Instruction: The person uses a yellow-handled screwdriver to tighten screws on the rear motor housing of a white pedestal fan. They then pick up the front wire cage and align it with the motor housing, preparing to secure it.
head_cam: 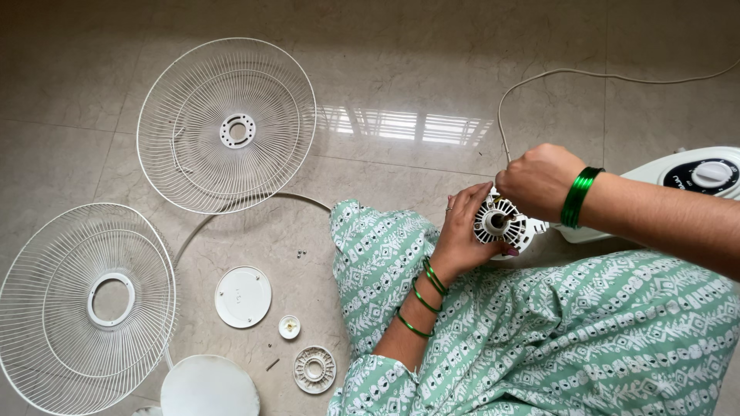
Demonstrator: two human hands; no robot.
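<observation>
My left hand grips a white fan motor housing with slotted vents and a short shaft at its centre. My right hand is closed over the motor's top edge, fingers curled on it. Green bangles sit on both wrists. The motor is held above my lap, which is covered in green patterned cloth. The white fan base with its control knobs lies just right of my right forearm.
Two white wire fan guards lie on the tiled floor, one at upper left, one at lower left. Near them lie a round white cap, a small nut, a slotted ring, small screws, a white disc and a power cord.
</observation>
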